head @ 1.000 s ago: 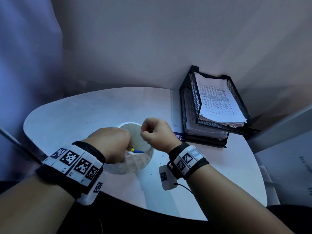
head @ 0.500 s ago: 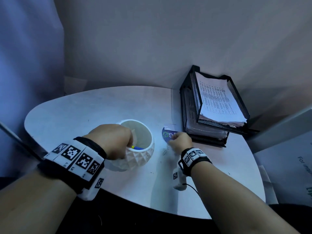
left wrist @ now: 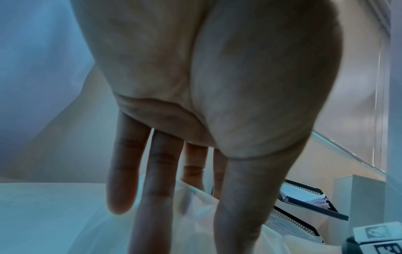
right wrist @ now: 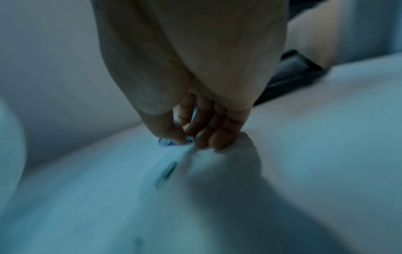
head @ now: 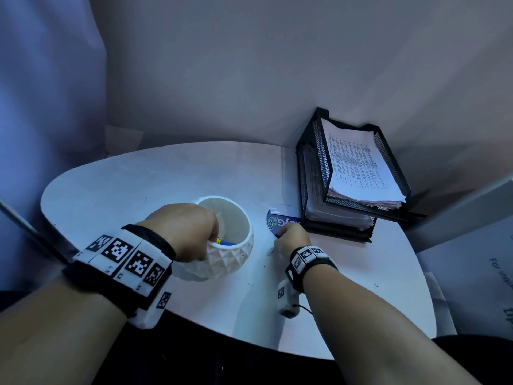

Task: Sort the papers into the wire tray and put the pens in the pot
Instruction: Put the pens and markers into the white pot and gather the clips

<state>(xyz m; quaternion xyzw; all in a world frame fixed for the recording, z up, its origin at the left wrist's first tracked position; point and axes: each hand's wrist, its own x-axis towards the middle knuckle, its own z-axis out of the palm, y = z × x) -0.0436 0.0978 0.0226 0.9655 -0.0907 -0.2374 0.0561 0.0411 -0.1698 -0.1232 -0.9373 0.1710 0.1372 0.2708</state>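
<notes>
From the head camera, the left hand [head: 184, 230] grasps the near-left rim of the white faceted pot [head: 229, 255], thumb side dipping inside, where a blue pen [head: 226, 242] lies against the inner wall. The pot stands on the round white table [head: 138, 179], left of centre. To its right the right hand [head: 293, 240] is down on the tabletop, fingers bunched on the edge of a small blue-and-white packet [head: 280, 219] that lies just before the black wire tray [head: 313, 151]. The two-tier tray sits at the table's far right against the wall, printed papers [head: 358, 165] stacked in its upper tier and more sheets in the lower. A small grey paper clip [head: 270, 250] rests on the table just beside the right hand, between it and the pot. In the left wrist view, the fingers [left wrist: 121, 180] reach down nearly straight over the pot's pale rim [left wrist: 195, 194], some outside and some behind it; the tray [left wrist: 304, 202] shows at right. In the right wrist view, blurred, the thumb and fingertips [right wrist: 208, 137] pinch something small and blue [right wrist: 167, 141] against the table, with the clip [right wrist: 167, 171] lying just in front.
</notes>
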